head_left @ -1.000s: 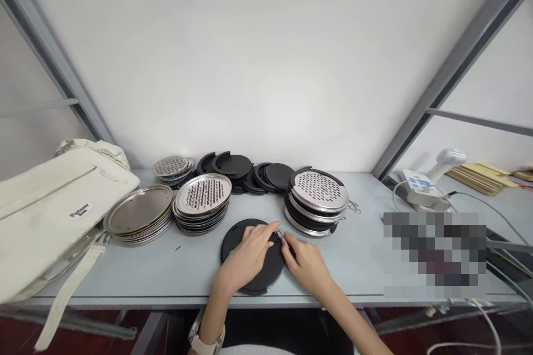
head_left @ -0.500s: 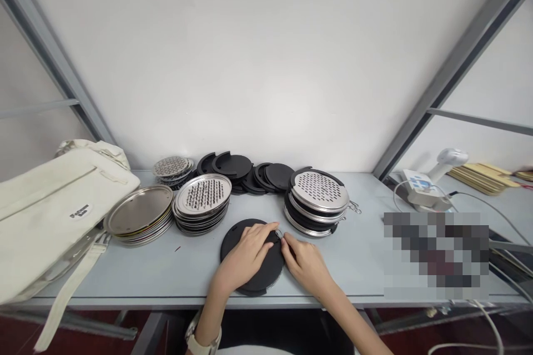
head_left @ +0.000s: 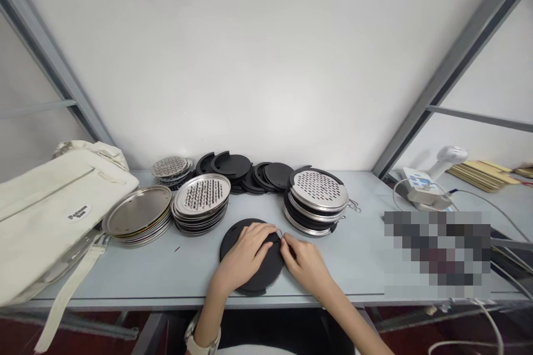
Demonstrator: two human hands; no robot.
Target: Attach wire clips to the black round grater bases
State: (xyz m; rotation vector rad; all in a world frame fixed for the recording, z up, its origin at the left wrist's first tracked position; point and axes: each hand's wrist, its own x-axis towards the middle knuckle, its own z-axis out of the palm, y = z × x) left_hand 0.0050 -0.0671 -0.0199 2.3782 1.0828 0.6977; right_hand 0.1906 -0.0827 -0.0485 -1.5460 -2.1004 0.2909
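Observation:
A round black disc [head_left: 266, 272] lies flat on the grey table in front of me. My left hand [head_left: 245, 255] rests across its top, fingers stretched over it and thumb apart, with the index fingertip beside a small metal wire loop [head_left: 279, 232] at the disc's upper right edge. Thumb and index finger of my right hand [head_left: 306, 260] are closed on that loop; its far end is partly hidden by the fingertips. Just beyond my right hand is a stack of round metal graters [head_left: 320, 191] with black holders, wire loops sticking out on its right.
Behind my hands are a grater stack [head_left: 202, 194], plain metal discs [head_left: 137, 211], smaller perforated discs [head_left: 169, 167] and black holders [head_left: 233, 166]. A cream bag [head_left: 45, 216] lies left. Right are a white handheld device [head_left: 447, 161], cables and a blurred patch [head_left: 437, 255].
The right fingers have shifted slightly at the wire loop, which now stands at a somewhat different tilt. The left hand stays on the disc, and the view has moved very little.

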